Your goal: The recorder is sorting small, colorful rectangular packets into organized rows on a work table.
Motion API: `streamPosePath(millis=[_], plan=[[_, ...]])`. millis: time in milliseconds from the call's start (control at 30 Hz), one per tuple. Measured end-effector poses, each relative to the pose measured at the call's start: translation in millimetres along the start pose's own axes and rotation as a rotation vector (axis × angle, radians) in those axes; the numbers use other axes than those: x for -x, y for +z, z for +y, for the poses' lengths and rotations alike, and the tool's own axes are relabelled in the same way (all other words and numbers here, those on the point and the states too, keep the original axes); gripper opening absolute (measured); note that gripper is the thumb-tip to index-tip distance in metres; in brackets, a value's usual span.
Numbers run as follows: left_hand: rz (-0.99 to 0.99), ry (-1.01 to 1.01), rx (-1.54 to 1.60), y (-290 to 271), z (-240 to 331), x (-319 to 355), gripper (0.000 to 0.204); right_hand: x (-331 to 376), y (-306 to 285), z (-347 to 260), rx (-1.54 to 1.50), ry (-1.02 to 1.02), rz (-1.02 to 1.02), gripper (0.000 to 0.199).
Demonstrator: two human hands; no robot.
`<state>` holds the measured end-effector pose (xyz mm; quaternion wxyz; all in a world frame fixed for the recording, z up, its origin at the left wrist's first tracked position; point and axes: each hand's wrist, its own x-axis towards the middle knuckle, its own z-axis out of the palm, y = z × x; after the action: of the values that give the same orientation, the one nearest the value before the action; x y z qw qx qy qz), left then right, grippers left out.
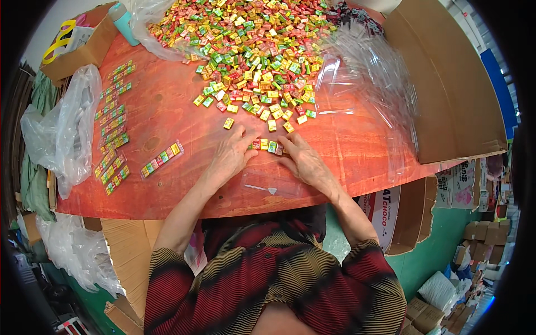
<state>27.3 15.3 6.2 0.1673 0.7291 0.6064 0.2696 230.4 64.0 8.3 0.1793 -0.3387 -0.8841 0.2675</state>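
A short row of small red, yellow and green boxes [267, 146] lies on the red table between my two hands. My left hand [230, 151] has its bent fingers against the left end of the row. At the right end, the fingers of my right hand [304, 161] press in from the other side, partly hiding the last boxes. Nearer to me lies a clear plastic tray [271, 184] with a small whitish piece on it. Just beyond my hands, a few loose yellow boxes [272, 125] sit at the tip of a large pile of small boxes [257, 61].
A filled clear tray [162, 159] lies left of my arm, with several more filled trays [113, 124] farther left. Stacked clear trays [374, 72] and a tall cardboard box [441, 84] stand at the right. Plastic bags [75, 123] and a light-blue bottle [124, 23] are at the left.
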Motion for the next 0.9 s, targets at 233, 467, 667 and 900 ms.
streamPosePath(millis=[233,467,667,900], plan=[[0.002,0.042,0.011,7.8,-3.7,3.3,0.032,-7.4,11.7,-7.0,0.100,0.020,0.025,0.038],[-0.015,-0.002,0.005,6.7,9.2,4.2,0.030,-0.4,13.9,-9.3,0.097,0.013,0.100,0.033],[-0.016,-0.018,-0.022,5.6,48.4,46.0,0.029,54.6,3.6,-44.4,0.009,0.097,0.085,0.032],[0.055,0.200,-0.227,24.2,43.2,63.6,0.044,87.6,27.0,-37.9,0.173,0.084,0.174,0.047]])
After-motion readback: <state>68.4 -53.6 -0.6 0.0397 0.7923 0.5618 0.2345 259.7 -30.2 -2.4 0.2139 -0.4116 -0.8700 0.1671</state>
